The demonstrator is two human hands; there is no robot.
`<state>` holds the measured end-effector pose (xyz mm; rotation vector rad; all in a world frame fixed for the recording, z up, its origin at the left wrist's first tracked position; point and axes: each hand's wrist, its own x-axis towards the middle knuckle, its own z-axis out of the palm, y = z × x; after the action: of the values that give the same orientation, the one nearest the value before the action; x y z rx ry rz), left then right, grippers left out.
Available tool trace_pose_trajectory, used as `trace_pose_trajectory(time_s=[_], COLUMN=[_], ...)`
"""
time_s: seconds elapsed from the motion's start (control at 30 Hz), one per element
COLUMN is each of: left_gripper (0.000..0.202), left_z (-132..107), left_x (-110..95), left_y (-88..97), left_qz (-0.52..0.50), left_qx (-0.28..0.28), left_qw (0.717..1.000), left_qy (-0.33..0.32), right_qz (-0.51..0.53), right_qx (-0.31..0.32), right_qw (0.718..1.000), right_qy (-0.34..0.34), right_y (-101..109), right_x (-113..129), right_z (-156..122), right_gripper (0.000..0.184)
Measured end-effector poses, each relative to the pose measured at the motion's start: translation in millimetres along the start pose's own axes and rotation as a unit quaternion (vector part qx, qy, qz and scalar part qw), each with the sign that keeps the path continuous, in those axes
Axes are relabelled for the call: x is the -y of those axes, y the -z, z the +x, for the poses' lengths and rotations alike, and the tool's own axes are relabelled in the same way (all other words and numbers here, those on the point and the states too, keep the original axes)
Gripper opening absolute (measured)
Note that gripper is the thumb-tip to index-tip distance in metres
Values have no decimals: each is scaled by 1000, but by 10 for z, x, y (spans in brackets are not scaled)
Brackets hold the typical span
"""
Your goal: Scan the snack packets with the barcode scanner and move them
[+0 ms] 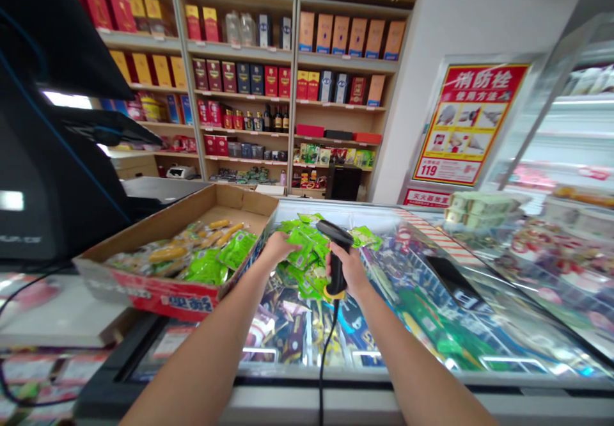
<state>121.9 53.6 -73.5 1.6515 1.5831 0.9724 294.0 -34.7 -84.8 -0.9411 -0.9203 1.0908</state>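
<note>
My right hand (350, 267) is closed around the handle of a black barcode scanner (336, 256), whose head tilts up and to the left. A black cord hangs from the scanner's yellow-ringed base. At the left edge of a pile of bright green snack packets (314, 272) is my left hand (279, 247), its fingers closed on the edge of one packet; the fingertips are partly hidden. The pile lies on the glass top of a display freezer (288, 373). More green packets (210, 267) lie in an open cardboard box (158, 293) to the left, beside yellow wrapped snacks (167, 253).
On the glass to the right lies a black phone (458, 282). Egg cartons (484, 208) stand beyond it. A dark checkout machine (52, 157) rises at the left. Behind are shelves (240, 48) of boxed goods and a red poster (472, 125).
</note>
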Motion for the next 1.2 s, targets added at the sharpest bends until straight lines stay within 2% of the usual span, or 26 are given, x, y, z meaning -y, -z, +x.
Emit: trace_pose_trajectory(time_s=[0.07,0.1,0.2,0.23,0.3,0.4,0.57,0.87,1.1,1.2], left_gripper=[31,28,29,33,43,51,55,59,59,61], left_z=[-38,-56,-86,-86,-78,-67,-88,-96,-78,-102], left_x=[-38,-59,-99,-100,-85,-37,2,-17,3,-10], left_y=[0,-4,-39,-61,-119,-218,-312,-309,-305,-291], left_qz=[-159,-244,-465,-511,-565,-596,-600,-607,-573,-570], left_qx=[25,30,33,32,17,-21,-32,-45,-42,-38], left_qw=[986,967,882,856,822,800,798,792,817,819], left_qy=[50,64,71,71,69,57,49,53,48,49], right_qz=[1,2,12,15,17,7,-26,-61,-53,-52], right_qx=[2,5,14,19,32,67,86,85,73,72], right_qw=[1000,1000,1000,1000,999,997,996,994,996,996], right_qy=[3,4,0,-3,-11,-24,-17,-14,-15,-11], right_y=[7,11,25,31,43,63,69,40,47,53], right_x=[2,6,26,36,56,87,124,76,67,59], right_z=[4,6,6,4,-5,-24,-52,-52,-41,-37], right_gripper=[35,36,37,38,38,37,35,33,32,31])
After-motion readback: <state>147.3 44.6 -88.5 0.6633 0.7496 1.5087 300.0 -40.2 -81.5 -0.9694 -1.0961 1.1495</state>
